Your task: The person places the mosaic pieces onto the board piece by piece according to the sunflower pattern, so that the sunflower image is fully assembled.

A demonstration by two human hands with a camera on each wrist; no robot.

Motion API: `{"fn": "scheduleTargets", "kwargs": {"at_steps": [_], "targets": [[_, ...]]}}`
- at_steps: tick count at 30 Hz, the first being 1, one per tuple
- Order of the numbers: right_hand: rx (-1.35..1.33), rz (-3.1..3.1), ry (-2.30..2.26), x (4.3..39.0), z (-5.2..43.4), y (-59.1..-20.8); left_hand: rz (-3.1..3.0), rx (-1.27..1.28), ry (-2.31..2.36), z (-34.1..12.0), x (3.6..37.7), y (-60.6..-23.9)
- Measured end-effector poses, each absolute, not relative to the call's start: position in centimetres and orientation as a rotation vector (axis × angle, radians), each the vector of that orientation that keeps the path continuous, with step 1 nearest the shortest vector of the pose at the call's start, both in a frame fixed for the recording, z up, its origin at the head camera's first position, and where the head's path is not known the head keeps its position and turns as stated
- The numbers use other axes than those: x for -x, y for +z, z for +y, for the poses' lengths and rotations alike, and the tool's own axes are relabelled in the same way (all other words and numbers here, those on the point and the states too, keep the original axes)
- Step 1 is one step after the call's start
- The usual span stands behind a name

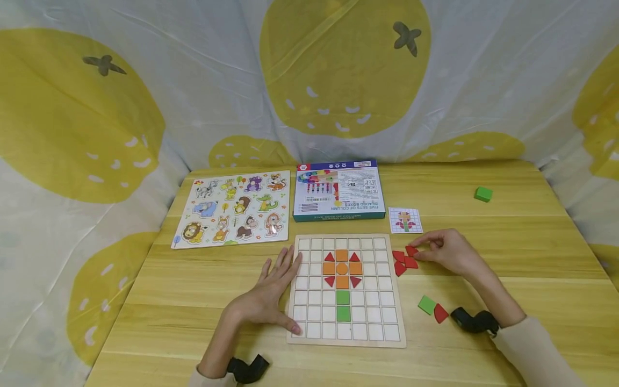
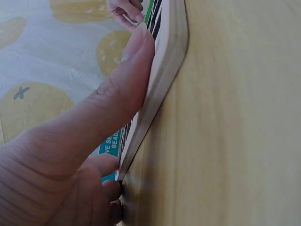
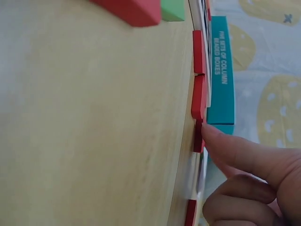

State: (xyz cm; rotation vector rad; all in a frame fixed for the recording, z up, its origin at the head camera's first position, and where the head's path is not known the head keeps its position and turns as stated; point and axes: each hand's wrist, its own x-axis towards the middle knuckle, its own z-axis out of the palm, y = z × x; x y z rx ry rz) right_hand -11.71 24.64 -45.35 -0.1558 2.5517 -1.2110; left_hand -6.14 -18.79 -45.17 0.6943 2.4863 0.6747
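Observation:
My left hand (image 1: 263, 298) rests on the left edge of a wooden grid board (image 1: 309, 333), fingers spread and thumb near the lower corner. In the left wrist view the thumb (image 2: 108, 99) lies along the board's side. On the board, orange squares (image 1: 342, 282) surround an orange circle (image 1: 342, 269), with red triangles (image 1: 354, 257) at the corners and two green squares (image 1: 343, 313) below. Right of the board, my right hand (image 1: 450, 251) pinches a red fan-shaped piece (image 1: 411, 250) between thumb and index finger, beside several similar red pieces (image 1: 398, 269).
A pattern card (image 1: 415, 228) lies above the red pieces, beside a cardboard box (image 1: 338, 212). An animal puzzle board (image 1: 227, 207) is at the back left. Nearer the front lie a green square (image 1: 427, 305) and a red piece (image 1: 440, 313); green blocks (image 1: 483, 194) sit back right.

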Motion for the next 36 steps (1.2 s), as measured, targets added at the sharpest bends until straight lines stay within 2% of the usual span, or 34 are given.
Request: {"fn": "scheduleTargets", "kwargs": {"at_steps": [36], "targets": [[0.101,2.523,-1.229,11.81,24.36,-45.37,2.487,-0.702,0.667,-18.86,6.15,-45.28]]}}
